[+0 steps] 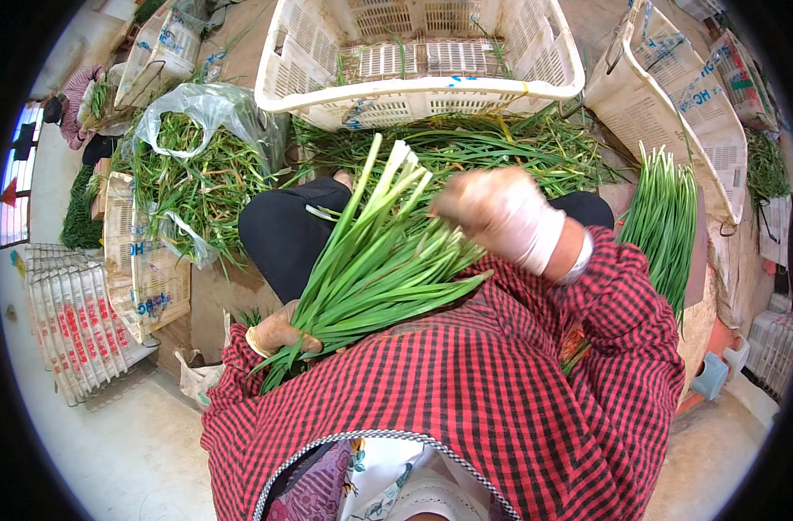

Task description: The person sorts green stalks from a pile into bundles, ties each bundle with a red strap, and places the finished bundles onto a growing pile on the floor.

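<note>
A bunch of green garlic chives (377, 280) with pale stem ends fanned upward lies across my lap. My left hand (286, 332) is closed around its leafy lower end. Blurred by motion, my right hand (494, 211) is just above and right of the stem ends, wrapped at the palm and wrist in something white; its fingers are too blurred to read. To the right, a neat bundle of chives (663, 215) rests on a board with its cut ends away from me. Loose leaves and trimmings (448, 146) cover the floor beyond my knees.
A white plastic crate (409, 104) stands ahead with a few leaf scraps inside. A clear plastic bag (198, 107) of leaves is at left, beside another crate (155, 286). A tilted crate (689, 111) stands at right. Stacked crates (77, 325) are far left. Another person (80, 107) sits at upper left.
</note>
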A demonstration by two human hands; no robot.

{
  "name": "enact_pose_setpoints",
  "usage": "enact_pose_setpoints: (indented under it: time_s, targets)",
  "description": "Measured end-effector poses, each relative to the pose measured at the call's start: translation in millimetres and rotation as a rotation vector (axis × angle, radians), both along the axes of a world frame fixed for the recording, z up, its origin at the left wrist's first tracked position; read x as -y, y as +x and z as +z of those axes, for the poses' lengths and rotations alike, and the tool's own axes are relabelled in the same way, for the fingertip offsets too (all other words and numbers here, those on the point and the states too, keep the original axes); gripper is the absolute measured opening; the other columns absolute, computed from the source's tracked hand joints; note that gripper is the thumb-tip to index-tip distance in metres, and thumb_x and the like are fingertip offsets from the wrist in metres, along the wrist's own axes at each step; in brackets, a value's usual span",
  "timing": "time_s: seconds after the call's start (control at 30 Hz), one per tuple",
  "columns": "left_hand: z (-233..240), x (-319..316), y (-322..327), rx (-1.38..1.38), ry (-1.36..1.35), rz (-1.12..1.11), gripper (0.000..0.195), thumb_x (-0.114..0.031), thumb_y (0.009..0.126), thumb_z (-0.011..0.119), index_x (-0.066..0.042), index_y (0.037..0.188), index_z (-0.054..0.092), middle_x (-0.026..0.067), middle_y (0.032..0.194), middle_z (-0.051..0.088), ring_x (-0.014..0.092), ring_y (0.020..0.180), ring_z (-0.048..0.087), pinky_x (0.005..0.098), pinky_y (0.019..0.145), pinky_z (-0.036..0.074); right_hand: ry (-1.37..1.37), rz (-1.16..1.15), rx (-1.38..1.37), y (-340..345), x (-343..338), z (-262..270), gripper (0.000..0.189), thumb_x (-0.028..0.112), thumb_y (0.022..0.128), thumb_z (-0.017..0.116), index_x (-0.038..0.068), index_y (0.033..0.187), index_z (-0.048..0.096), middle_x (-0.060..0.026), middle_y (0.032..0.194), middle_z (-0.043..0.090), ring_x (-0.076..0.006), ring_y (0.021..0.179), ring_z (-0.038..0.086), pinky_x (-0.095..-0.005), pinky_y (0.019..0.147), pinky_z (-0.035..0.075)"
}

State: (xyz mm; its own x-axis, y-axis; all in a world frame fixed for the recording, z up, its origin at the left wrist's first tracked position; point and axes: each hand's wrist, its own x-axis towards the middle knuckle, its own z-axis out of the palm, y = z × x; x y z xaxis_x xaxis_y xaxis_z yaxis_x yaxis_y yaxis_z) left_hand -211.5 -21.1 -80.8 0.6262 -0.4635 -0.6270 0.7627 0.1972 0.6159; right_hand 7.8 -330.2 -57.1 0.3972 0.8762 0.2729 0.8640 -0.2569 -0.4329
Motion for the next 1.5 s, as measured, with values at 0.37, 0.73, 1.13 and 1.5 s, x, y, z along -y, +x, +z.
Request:
enact_pose_setpoints:
  time_s: [0.37, 0.73, 1.13, 1.5]
  targets:
    - [-35, 8, 3, 0.170, -0.577, 0.132, 0.046, -0.015, 0.081, 0.064, 0.005, 0.119, 0.048, 0.0184, 0.098, 0.063, 0.014, 0.054, 0.059, 0.0228, 0.041, 0.045, 0.325, -0.495, -1.011, 45, 64, -24, 0.041, 0.017, 0.081, 0.067, 0.004, 0.118, 0.056, -0.0076, 0.105, 0.060, -0.0109, 0.093, 0.056, -0.0250, 0.083, 0.046]
    - [-36, 10, 2, 0.182, -0.523, 0.132, 0.045, -0.015, 0.081, 0.064, 0.005, 0.118, 0.048, 0.0184, 0.097, 0.063, 0.014, 0.054, 0.059, 0.0228, 0.041, 0.045, 0.284, 0.027, -0.899, 27, 4, -3, 0.047, 0.016, 0.083, 0.062, 0.007, 0.128, 0.050, -0.0082, 0.106, 0.058, -0.0163, 0.097, 0.055, -0.0308, 0.089, 0.044]
    - [-39, 7, -1, 0.205, -0.522, 0.148, 0.044, -0.015, 0.082, 0.063, 0.005, 0.118, 0.049, 0.0183, 0.097, 0.063, 0.014, 0.054, 0.059, 0.0228, 0.041, 0.045, 0.192, -0.064, -0.412, 10, 9, 17, 0.012, 0.006, 0.078, 0.067, 0.005, 0.090, 0.067, -0.0091, 0.081, 0.066, -0.0184, 0.073, 0.063, -0.0289, 0.067, 0.051]
    - [-34, 3, -9, 0.238, -0.521, 0.190, 0.043, -0.015, 0.082, 0.063, 0.005, 0.117, 0.049, 0.0182, 0.097, 0.063, 0.014, 0.054, 0.059, 0.0228, 0.041, 0.045, -0.021, -0.877, -0.138, 73, 111, -64, 0.032, 0.026, 0.079, 0.067, 0.010, 0.106, 0.062, -0.0111, 0.106, 0.061, -0.0271, 0.102, 0.057, -0.0355, 0.088, 0.045]
